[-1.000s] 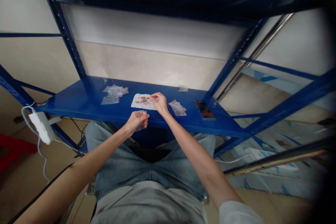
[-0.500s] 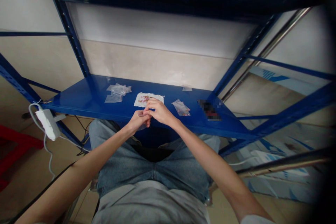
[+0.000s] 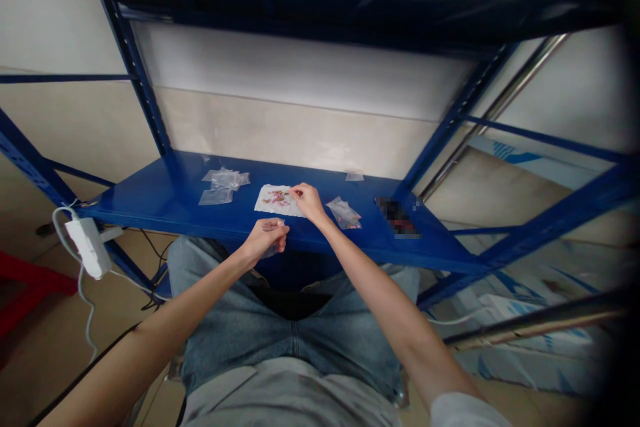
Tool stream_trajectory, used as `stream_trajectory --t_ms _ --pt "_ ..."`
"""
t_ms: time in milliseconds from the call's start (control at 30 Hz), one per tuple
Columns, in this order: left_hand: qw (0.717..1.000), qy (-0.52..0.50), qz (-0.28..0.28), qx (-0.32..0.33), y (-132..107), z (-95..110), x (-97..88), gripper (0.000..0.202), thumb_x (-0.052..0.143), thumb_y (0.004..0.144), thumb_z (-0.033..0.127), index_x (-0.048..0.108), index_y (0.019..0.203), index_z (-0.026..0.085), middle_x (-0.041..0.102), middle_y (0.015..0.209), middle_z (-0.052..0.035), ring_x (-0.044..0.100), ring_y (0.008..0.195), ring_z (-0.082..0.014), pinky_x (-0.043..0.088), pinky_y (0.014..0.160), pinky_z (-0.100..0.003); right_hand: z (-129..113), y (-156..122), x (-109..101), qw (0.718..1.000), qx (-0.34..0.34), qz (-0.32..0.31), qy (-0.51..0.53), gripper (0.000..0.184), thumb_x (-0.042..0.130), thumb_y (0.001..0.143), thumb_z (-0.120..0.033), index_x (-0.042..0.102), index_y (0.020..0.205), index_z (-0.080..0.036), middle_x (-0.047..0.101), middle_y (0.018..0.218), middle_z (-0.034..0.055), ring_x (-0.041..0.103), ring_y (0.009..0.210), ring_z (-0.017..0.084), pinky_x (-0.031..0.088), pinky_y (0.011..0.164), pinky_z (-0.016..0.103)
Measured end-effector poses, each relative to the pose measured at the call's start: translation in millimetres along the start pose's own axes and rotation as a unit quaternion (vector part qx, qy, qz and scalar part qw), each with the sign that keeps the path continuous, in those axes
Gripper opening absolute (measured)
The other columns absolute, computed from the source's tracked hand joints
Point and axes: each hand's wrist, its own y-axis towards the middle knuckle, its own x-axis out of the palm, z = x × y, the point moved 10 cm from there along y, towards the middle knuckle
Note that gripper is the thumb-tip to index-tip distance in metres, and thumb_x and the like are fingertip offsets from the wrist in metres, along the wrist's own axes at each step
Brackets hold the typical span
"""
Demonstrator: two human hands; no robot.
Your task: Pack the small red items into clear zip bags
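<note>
My left hand (image 3: 267, 238) is closed on a small clear plastic bag (image 3: 271, 251), just in front of the shelf's near edge. Over the right side of a white cloth (image 3: 264, 205), my right hand (image 3: 306, 199) has its fingertips pinched together; what they hold, if anything, is too small to make out. Small pink and brown pieces (image 3: 278, 197) lie scattered on the cloth. Right of the cloth are clear bags (image 3: 344, 212) with small coloured pieces in them.
Several flat clear bags (image 3: 225, 180) overlap on the left of the blue shelf (image 3: 165, 197). Another small bag (image 3: 355, 175) lies at the back. A blurred-out dark object (image 3: 399, 217) sits at the right. A white power strip (image 3: 90, 247) hangs at the left edge.
My right hand has left my left hand and moved forward over the cloth. The left hand stays near the shelf edge with the bag. The view has tilted slightly.
</note>
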Motion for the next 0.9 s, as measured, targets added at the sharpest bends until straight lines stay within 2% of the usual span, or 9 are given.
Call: stream_trajectory --t_ms 133,267,433,667,767,833,900 --pt "1.0 -0.005 -0.01 0.0 0 -1 0.6 0.031 0.073 0.078 0.038 0.051 0.07 0.017 0.056 0.054 0.0014 0.054 0.046 -0.0103 0.042 0.049 -0.024 9 -6 10 1.0 -0.005 0.001 -0.015 0.013 0.066 0.088 -0.019 0.078 0.081 -0.017 0.07 0.081 0.0052 0.06 0.074 0.018 0.043 0.073 0.028" --pt "1.0 -0.002 -0.01 0.002 0 -1 0.2 0.031 0.072 0.079 0.037 0.051 0.07 0.017 0.056 0.054 0.001 0.054 0.046 -0.01 0.04 0.047 -0.022 6 -11 12 0.999 -0.017 -0.014 -0.028 0.01 0.073 0.085 -0.024 0.077 0.076 -0.021 0.069 0.082 0.0047 0.059 0.079 0.019 0.042 0.078 0.03" --pt "1.0 -0.014 -0.009 -0.004 0 -4 -0.5 0.031 0.073 0.079 0.036 0.051 0.07 0.017 0.056 0.054 0.0016 0.054 0.045 -0.0103 0.042 0.048 -0.023 1 -12 15 0.999 -0.033 -0.024 -0.035 0.012 0.077 0.082 -0.026 0.075 0.071 -0.021 0.068 0.078 0.0035 0.056 0.077 0.019 0.041 0.084 0.033" --pt "1.0 -0.014 -0.008 0.003 0 -2 -0.4 0.03 0.073 0.079 0.036 0.052 0.07 0.017 0.056 0.055 0.0012 0.054 0.046 -0.0104 0.044 0.05 -0.024 -6 -10 5 0.999 -0.035 0.003 0.002 0.01 0.075 0.081 -0.023 0.075 0.071 -0.02 0.068 0.079 0.0041 0.058 0.079 0.019 0.042 0.082 0.032" --pt "1.0 -0.014 -0.003 -0.004 0 -3 -0.4 0.031 0.073 0.078 0.036 0.051 0.069 0.017 0.056 0.053 0.0012 0.053 0.045 -0.0103 0.043 0.049 -0.024 -20 -12 -8 0.998 -0.033 0.021 0.042 0.012 0.071 0.086 -0.026 0.075 0.078 -0.018 0.069 0.08 0.0042 0.061 0.08 0.018 0.044 0.077 0.03" --pt "1.0 -0.016 -0.006 -0.005 1 -3 0.4 0.03 0.073 0.078 0.036 0.051 0.069 0.017 0.055 0.053 0.0014 0.053 0.044 -0.0103 0.042 0.048 -0.024 -40 -18 -15 0.993 -0.049 0.014 0.11 0.014 0.07 0.087 -0.03 0.076 0.082 -0.018 0.07 0.082 0.0043 0.062 0.079 0.017 0.043 0.072 0.028" --pt "1.0 -0.013 -0.009 -0.001 2 -3 0.5 0.03 0.073 0.078 0.035 0.051 0.068 0.017 0.056 0.053 0.001 0.053 0.044 -0.0104 0.042 0.048 -0.024 -68 -26 -21 0.979 -0.081 -0.018 0.188 0.015 0.072 0.085 -0.033 0.077 0.082 -0.018 0.071 0.083 0.0042 0.062 0.079 0.018 0.043 0.071 0.029"
